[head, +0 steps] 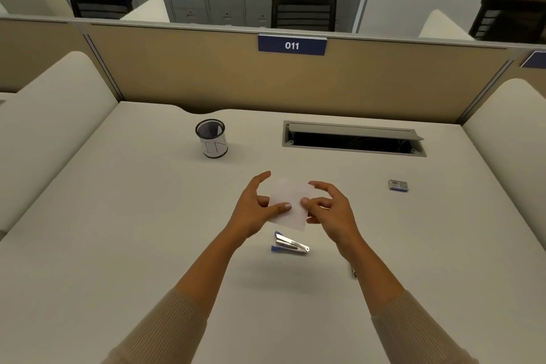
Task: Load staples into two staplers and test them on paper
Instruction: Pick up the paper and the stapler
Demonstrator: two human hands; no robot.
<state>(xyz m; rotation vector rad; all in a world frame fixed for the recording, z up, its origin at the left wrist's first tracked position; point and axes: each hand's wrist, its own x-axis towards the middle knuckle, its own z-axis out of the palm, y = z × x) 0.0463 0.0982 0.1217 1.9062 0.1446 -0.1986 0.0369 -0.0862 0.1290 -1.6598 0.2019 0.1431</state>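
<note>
A small white sheet of paper (291, 204) is held above the desk between both hands. My left hand (254, 207) pinches its left edge with the thumb on top. My right hand (328, 207) pinches its right edge. Just below the paper, a blue and silver stapler (289, 244) lies on the desk with its top swung open. A small box of staples (398, 185) sits to the right. A small dark object (354, 272) peeks out beside my right forearm; what it is I cannot tell.
A black mesh pen cup (211, 137) with a white label stands at the back left of the desk (147, 216). An open cable tray (353, 139) is set into the desk at the back right. A tan partition (206, 74) with a "011" sign closes the far side.
</note>
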